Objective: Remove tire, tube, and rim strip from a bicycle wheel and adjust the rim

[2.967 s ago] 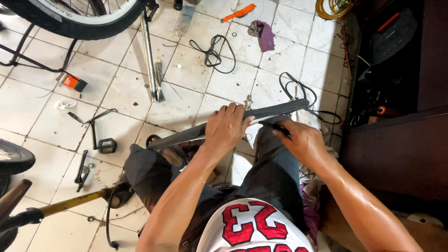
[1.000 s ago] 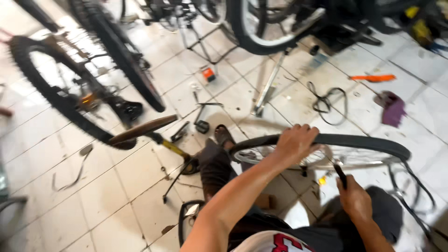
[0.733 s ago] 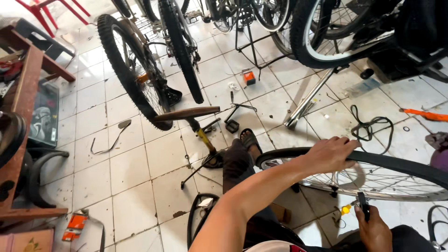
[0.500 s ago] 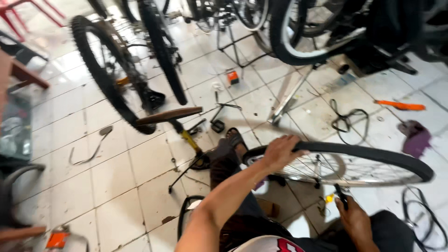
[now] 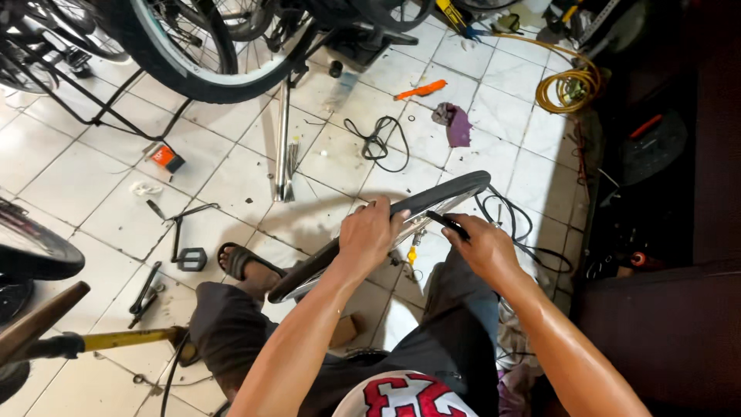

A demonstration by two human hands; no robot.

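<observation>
Two bare hands work on a bicycle wheel (image 5: 432, 202) with a black tyre, held tilted across the person's lap above the tiled floor (image 5: 93, 162). The left hand (image 5: 369, 235) has its grip closed over the tyre's upper edge, fingers curled round it. The right hand (image 5: 480, 245) pinches a slim black tyre lever (image 5: 448, 225) whose tip touches the rim just beside the left hand. A sandalled foot (image 5: 241, 260) rests below the wheel. Farther out lie a black cable (image 5: 378, 143), an orange tool (image 5: 421, 89), a purple rag (image 5: 457, 123), a coiled yellow hose (image 5: 567, 86) and a small orange box (image 5: 166, 158), under a large bicycle tyre (image 5: 193, 58)
</observation>
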